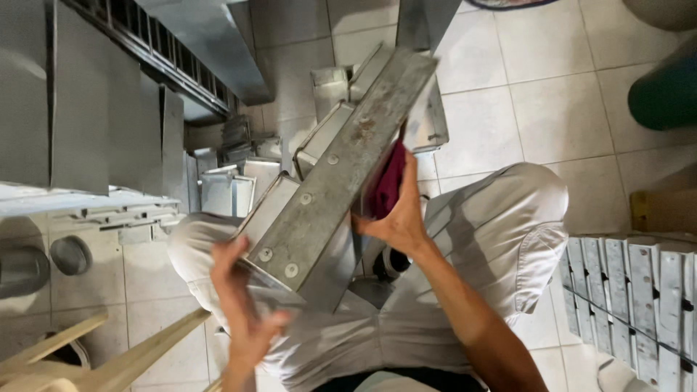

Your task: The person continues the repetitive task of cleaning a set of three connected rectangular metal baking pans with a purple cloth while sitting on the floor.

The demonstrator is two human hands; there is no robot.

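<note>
I sit with my knees in pale trousers, holding a strap of joined metal loaf tins [341, 174] tilted across my lap. My left hand [239, 305] grips its near lower end, fingers wrapped around the edge. A dark red cloth [386, 185] is pressed against the inside of one tin by my right hand [399, 218], whose fingers are shut on the cloth.
More metal tins [232, 185] lie piled on the tiled floor ahead. A stack of tins [639, 290] stands at the right. A metal rack [87, 109] rises at the left, pale wooden legs [109, 363] at the lower left, a green drum [664, 94] upper right.
</note>
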